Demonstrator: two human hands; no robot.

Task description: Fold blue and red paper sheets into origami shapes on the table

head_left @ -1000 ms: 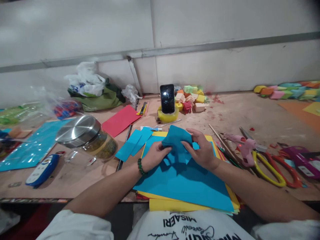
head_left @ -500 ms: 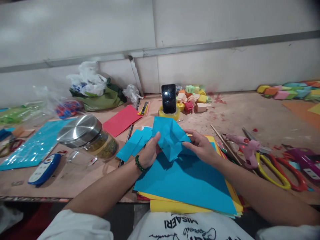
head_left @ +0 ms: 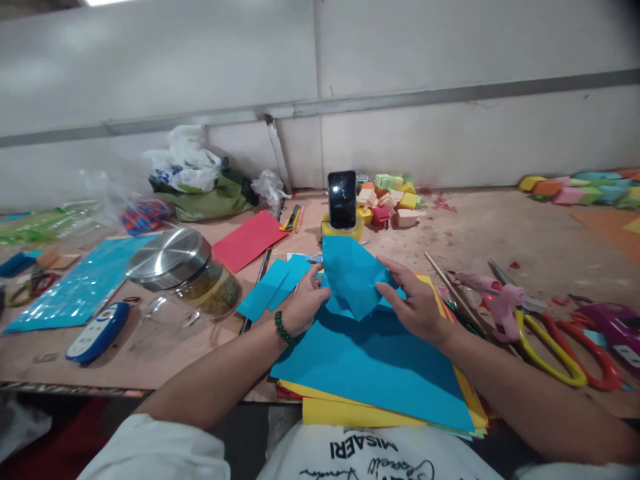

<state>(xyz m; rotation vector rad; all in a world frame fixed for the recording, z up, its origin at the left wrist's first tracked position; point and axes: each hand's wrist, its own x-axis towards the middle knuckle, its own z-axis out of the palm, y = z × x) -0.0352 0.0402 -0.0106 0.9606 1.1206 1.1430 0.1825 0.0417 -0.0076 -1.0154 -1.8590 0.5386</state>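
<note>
Both hands hold one folded piece of blue paper point(head_left: 353, 273) up off the stack, in the middle of the worktop point(head_left: 500, 233) just in front of the person. The left hand point(head_left: 306, 305) (a green bead bracelet on its wrist) pinches the piece's left edge, fingers curled around it. The right hand point(head_left: 417, 303) grips the right edge, thumb on the near face and fingers reaching behind. The piece stands roughly upright, its creased lower corner pointing down towards the large flat blue sheet point(head_left: 375, 367) beneath it, which tops a stack of yellow sheets point(head_left: 350, 412) at the near edge.

Just left of the left hand lie two small blue paper strips point(head_left: 273, 285), overlapping each other. Further left, a glass jar with a steel lid point(head_left: 183, 270) lies tipped on its side, and a red paper rectangle point(head_left: 249, 239) lies flat behind it. Straight behind the held piece a black phone point(head_left: 342, 199) stands upright in a yellow tape roll point(head_left: 343, 231), with a heap of small coloured paper boxes point(head_left: 390, 199) beside it. To the right of the right hand sit a pink glue gun point(head_left: 495, 299) and yellow-handled scissors point(head_left: 547, 350), touching one another.
</note>
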